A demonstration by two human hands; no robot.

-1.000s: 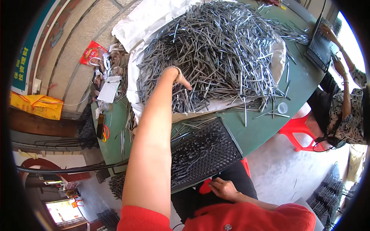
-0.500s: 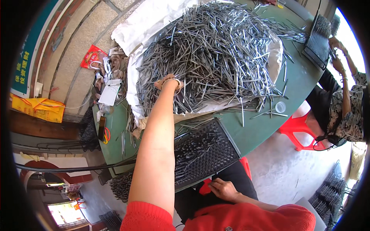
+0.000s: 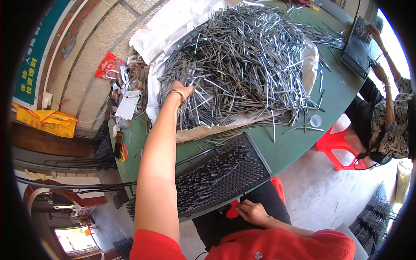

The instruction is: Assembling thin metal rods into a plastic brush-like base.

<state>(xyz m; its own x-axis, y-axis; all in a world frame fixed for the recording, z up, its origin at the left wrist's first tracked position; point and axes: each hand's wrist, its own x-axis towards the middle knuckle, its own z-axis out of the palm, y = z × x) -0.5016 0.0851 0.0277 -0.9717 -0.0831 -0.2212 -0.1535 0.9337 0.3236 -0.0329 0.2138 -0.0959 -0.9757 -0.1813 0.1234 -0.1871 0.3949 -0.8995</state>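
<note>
My left arm reaches out to a large heap of thin grey metal rods [image 3: 255, 56] on a white sheet [image 3: 149, 39]. My left hand [image 3: 183, 89], with a bracelet at the wrist, is at the heap's near left part. Its fingers merge with grey shapes among the rods, so their grip does not show. In front of me lies a black perforated tray [image 3: 225, 173], with many short dark pieces standing in its holes, densest at the left. Near its lower edge, over my lap, my right hand [image 3: 253, 212] is closed; whatever its fingers hold is hidden.
Across the green table [image 3: 294, 147], another person's hands [image 3: 378, 69] work at a second black tray [image 3: 357, 47]. A small clear cup [image 3: 315, 120] stands at the right edge. Orange-handled scissors [image 3: 124, 152] and a white pad [image 3: 128, 105] lie left. A red stool [image 3: 342, 147] stands beyond.
My left hand has shifted left and slightly back over the heap, and rods there are disturbed. My forearm has swung left, uncovering more of the tray. The right hand stays put.
</note>
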